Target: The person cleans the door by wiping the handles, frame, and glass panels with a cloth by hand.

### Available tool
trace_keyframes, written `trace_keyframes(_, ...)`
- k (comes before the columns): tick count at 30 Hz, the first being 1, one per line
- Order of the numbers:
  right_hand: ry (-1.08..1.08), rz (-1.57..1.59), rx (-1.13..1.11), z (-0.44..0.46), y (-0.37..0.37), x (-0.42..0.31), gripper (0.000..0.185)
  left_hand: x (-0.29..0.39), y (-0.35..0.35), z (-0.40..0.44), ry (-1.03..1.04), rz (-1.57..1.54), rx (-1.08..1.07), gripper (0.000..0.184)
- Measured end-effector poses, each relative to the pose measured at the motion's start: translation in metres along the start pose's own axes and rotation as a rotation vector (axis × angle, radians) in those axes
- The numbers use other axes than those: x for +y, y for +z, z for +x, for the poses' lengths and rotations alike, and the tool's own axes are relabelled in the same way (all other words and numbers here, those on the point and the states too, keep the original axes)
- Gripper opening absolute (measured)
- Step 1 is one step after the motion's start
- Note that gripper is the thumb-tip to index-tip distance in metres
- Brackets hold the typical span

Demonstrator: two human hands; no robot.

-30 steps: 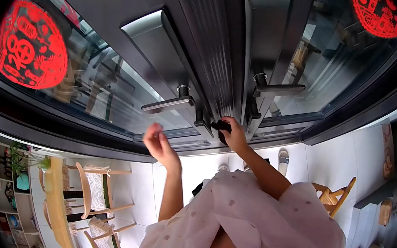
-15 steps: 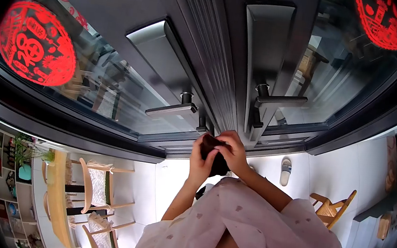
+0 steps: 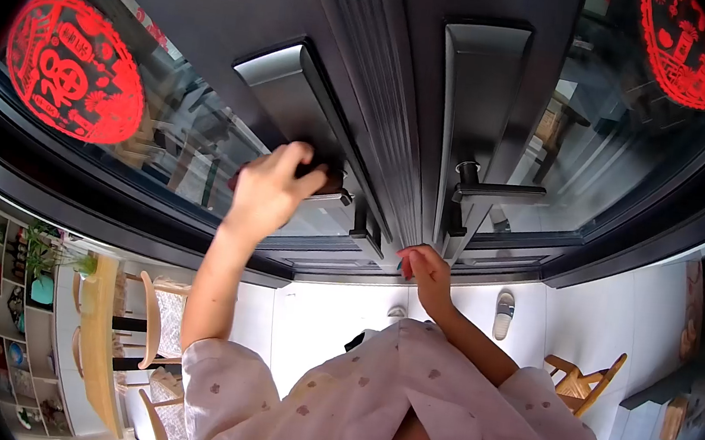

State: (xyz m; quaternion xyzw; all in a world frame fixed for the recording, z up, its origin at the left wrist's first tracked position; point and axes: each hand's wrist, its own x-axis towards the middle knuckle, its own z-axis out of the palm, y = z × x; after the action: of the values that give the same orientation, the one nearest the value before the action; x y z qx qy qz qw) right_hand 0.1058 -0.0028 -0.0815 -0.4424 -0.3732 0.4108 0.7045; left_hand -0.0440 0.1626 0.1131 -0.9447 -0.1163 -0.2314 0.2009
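Left hand (image 3: 274,187) bent over dark cloth (image 3: 330,183), which is held against left handle (image 3: 330,201), long axis set crosswise; right hand (image 3: 430,275) placed farther off rightward, fingers curled, any hold cannot be told

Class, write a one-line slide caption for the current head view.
Left hand with a dark cloth at the left door handle; right hand lower, near the ribbed centre strip.

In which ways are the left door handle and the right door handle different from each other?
The left door handle is partly hidden behind the left hand; the right door handle is uncovered. The left door handle points left, the right door handle points right. Both are levers on long plates.
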Motion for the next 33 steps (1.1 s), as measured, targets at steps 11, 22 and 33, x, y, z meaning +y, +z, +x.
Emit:
trace_keyframes(11,0.051,-0.023,0.086,0.008,-0.005,0.014,0.021,0.043,-0.001,-0.041,-0.448,-0.086,0.508,0.017)
trace_keyframes(22,0.061,-0.103,0.106,0.004,-0.019,0.008,0.019,0.085,0.081,-0.023,-0.491,-0.07,0.518,0.031)
trace_keyframes(33,0.016,-0.133,0.318,-0.005,-0.07,0.003,0.017,0.039,0.065,-0.052,-0.954,-0.05,0.726,0.008)
